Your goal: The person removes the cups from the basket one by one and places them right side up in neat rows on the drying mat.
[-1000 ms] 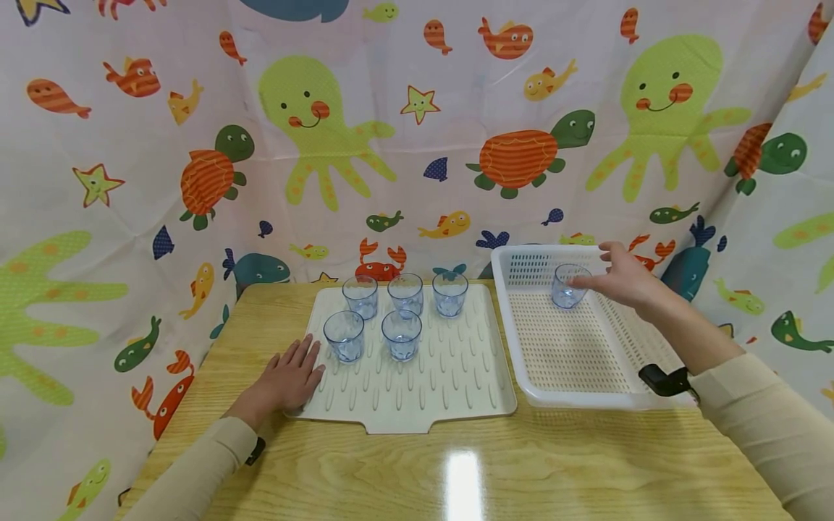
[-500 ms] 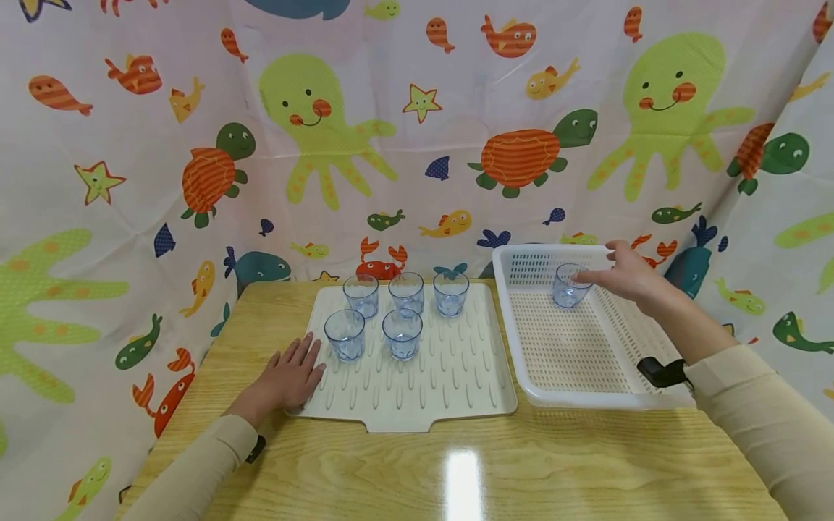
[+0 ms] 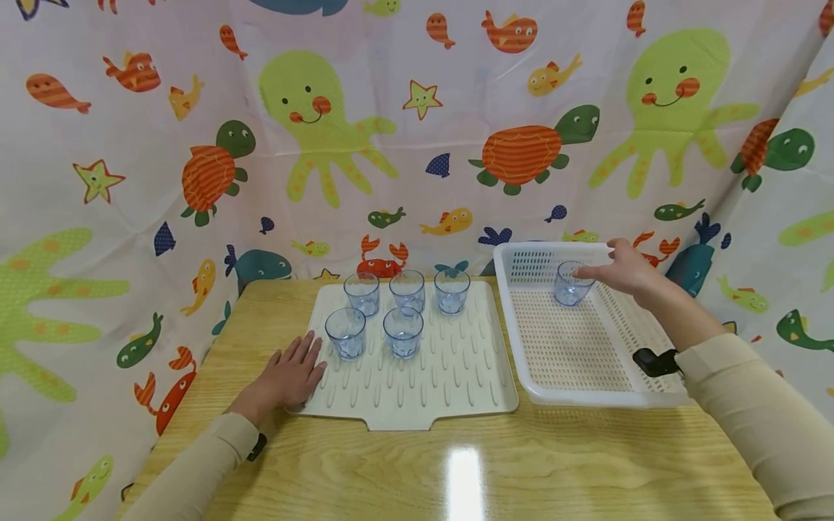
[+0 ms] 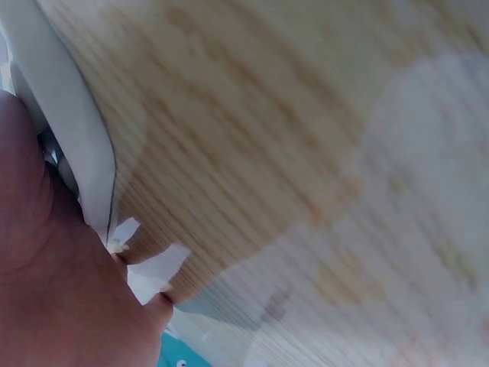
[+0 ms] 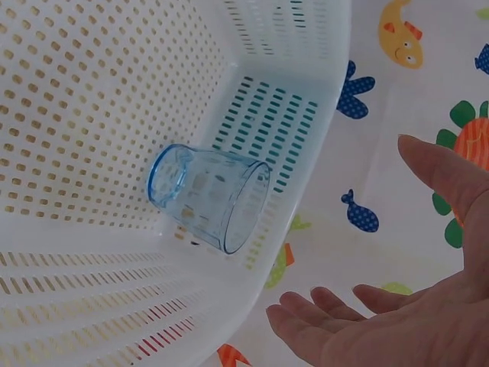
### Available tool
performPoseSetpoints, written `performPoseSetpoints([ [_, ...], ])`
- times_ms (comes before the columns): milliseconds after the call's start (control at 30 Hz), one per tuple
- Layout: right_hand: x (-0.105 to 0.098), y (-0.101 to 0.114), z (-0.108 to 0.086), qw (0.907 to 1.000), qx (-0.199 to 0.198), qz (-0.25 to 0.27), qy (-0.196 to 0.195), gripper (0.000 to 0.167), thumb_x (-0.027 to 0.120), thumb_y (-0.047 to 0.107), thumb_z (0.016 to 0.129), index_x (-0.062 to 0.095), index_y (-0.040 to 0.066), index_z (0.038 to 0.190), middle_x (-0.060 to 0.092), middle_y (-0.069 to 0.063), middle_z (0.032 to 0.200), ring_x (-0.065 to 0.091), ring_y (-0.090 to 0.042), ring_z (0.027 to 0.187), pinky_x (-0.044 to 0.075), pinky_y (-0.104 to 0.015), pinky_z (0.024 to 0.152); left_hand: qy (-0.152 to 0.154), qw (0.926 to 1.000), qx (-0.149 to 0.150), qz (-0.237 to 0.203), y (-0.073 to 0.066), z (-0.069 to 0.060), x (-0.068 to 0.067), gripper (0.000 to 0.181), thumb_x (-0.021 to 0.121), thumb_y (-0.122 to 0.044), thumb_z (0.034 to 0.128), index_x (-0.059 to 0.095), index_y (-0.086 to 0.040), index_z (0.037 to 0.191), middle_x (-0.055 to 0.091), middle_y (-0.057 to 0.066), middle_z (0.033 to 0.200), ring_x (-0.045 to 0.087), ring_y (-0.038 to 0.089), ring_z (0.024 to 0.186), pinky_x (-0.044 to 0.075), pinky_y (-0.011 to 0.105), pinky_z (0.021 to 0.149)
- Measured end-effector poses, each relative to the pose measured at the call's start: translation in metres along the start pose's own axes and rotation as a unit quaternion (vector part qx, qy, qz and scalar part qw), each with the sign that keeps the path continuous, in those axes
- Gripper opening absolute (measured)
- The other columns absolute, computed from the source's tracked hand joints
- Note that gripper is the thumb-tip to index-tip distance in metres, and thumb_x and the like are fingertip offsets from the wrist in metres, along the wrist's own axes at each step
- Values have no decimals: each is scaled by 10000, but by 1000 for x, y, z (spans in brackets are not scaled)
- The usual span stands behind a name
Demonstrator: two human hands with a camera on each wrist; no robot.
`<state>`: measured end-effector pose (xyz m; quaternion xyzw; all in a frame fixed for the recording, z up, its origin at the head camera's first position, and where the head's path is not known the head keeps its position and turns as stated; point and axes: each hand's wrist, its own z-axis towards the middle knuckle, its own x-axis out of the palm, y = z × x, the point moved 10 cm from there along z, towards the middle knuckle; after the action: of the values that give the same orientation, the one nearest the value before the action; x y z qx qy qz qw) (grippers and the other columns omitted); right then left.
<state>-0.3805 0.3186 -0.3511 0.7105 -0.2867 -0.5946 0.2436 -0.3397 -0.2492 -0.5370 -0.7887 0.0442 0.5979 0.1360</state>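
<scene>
My right hand (image 3: 625, 273) hovers over the far right part of a white perforated basket (image 3: 602, 396), thumb and fingers spread apart. Beneath it, a clear bluish glass (image 3: 573, 289) stands upright in the basket. In the right wrist view a gap separates the hand (image 5: 405, 321) from this glass (image 5: 210, 195). My left hand (image 3: 287, 378) lies with extended fingers on the left edge of a pale ribbed draining tray (image 3: 449, 369). On that tray stand several similar glasses (image 3: 404, 334), upright in two rows. The left wrist view shows part of the hand (image 4: 69, 283) against the tray's rim (image 4: 84, 145).
Tray and basket sit side by side on a wood-grain table (image 3: 352, 470). Behind them hangs a curtain (image 3: 417, 159) printed with sea animals. The basket's raised walls surround the single glass. Both wrists carry small black devices.
My right hand has lifted slightly away from the glass in the basket, and its forearm has shifted a little. The left hand and the glasses on the tray stay in place.
</scene>
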Motion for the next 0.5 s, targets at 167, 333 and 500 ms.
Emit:
performPoseSetpoints([
  [167, 0, -1, 4, 10000, -25, -1, -54, 1074, 708, 389, 955, -17, -128, 1555, 155, -428, 1543, 269, -577, 1354, 314, -740, 1084, 8, 10000, 33, -9, -6, -5, -7, 731, 267, -489, 1099, 112, -21, 1638, 10, 206, 1710, 21, 455, 1557, 47, 701, 1191],
  [333, 3, -4, 10, 9999, -18, 95, -50, 954, 701, 348, 968, 95, -142, 1517, 291, -395, 1457, 371, -515, 1246, 354, -706, 1087, 79, 9999, 27, -75, -10, -9, -11, 726, 277, -484, 1101, 132, -14, 1635, 26, 209, 1709, 29, 460, 1554, 47, 703, 1189],
  [500, 5, -4, 17, 9998, -78, 198, -9, 871, 691, 292, 981, 135, -140, 1494, 325, -386, 1429, 396, -494, 1214, 373, -686, 1086, 66, 10000, -16, 58, -3, -4, -5, 730, 266, -496, 1097, 94, -44, 1644, -8, 183, 1716, 9, 437, 1563, 47, 692, 1198],
])
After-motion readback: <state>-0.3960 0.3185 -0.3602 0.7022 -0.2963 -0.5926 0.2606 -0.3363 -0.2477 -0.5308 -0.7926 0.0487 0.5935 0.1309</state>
